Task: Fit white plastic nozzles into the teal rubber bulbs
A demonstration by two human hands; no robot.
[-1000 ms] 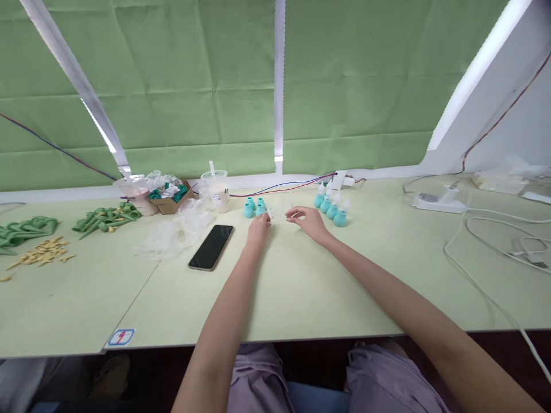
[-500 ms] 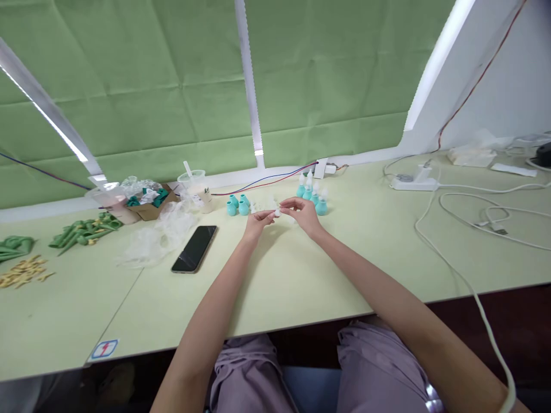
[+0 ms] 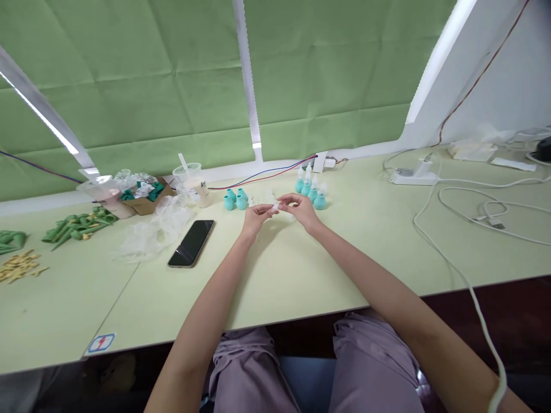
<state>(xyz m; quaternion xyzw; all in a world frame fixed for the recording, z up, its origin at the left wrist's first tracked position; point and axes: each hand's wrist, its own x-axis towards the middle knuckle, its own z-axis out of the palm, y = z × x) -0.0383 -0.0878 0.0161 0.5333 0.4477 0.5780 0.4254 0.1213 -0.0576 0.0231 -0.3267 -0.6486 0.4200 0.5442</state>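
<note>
Over the middle of the table, my left hand (image 3: 257,217) and my right hand (image 3: 300,209) meet at their fingertips around a small white piece (image 3: 275,207). Both are closed in a pinch on it; its exact kind is too small to make out. Just behind my left hand stand several open teal bulbs (image 3: 235,198) without tips. Past my right hand, several teal bulbs with white pointed tips (image 3: 319,200) stand upright in two rows. More small whitish pieces (image 3: 269,195) lie behind my fingers, partly hidden.
A black phone (image 3: 191,244) lies left of my left forearm, beside crumpled clear plastic (image 3: 150,232). Farther left are two plastic cups, a cardboard box (image 3: 150,202), green pieces (image 3: 77,225) and yellow pieces (image 3: 20,267). At right, white cables run from a power strip (image 3: 414,176).
The white piece between my fingertips has tilted a little, and my hands stay together around it. The whole view has shifted slightly.
</note>
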